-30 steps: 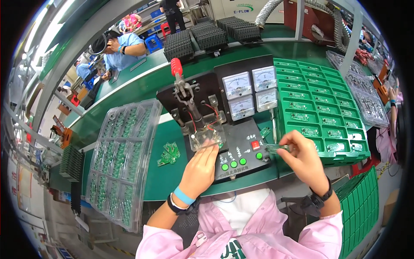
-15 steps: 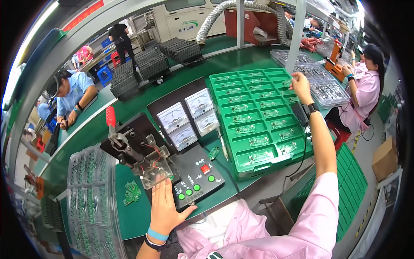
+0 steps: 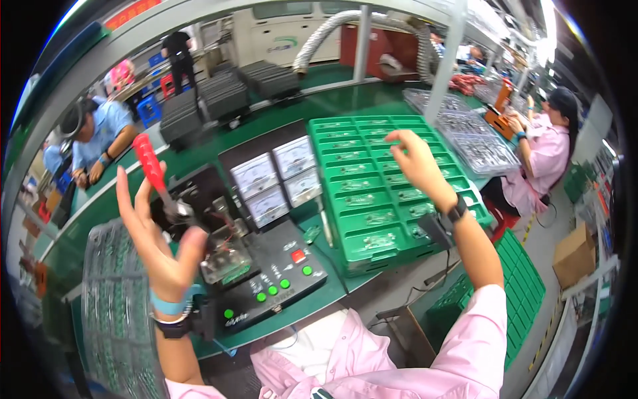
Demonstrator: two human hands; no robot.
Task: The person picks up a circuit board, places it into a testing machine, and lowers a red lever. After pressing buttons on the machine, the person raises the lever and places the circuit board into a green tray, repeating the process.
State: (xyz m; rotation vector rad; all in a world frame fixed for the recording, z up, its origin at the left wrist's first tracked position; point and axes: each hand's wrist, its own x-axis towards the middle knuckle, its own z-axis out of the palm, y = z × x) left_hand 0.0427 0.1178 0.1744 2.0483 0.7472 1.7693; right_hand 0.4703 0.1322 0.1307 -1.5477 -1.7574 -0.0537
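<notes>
Fingers spread, my left hand (image 3: 159, 249) is raised beside the red handle (image 3: 149, 163) of a toggle clamp on a black test fixture. It is blurred and holds nothing; whether it touches the handle I cannot tell. Below the clamp, a clear plastic press plate (image 3: 226, 259) sits over a green circuit board (image 3: 236, 271). My right hand (image 3: 420, 166) hovers above the green compartment tray (image 3: 382, 261), its fingers bent but apart, with nothing visible in them. Small circuit boards (image 3: 379, 217) lie in the tray's compartments.
Analog meters (image 3: 269, 207) stand behind the black control box (image 3: 286, 266) with green buttons. A loose board (image 3: 311, 234) lies beside the tray. Clear blister trays (image 3: 119, 299) of boards are at left, more clear trays (image 3: 478, 143) at right. Co-workers sit on both sides.
My left hand has left the press plate and risen to the clamp handle. My right hand moved left from the tray's far right column, and the small board it pinched no longer shows in it.
</notes>
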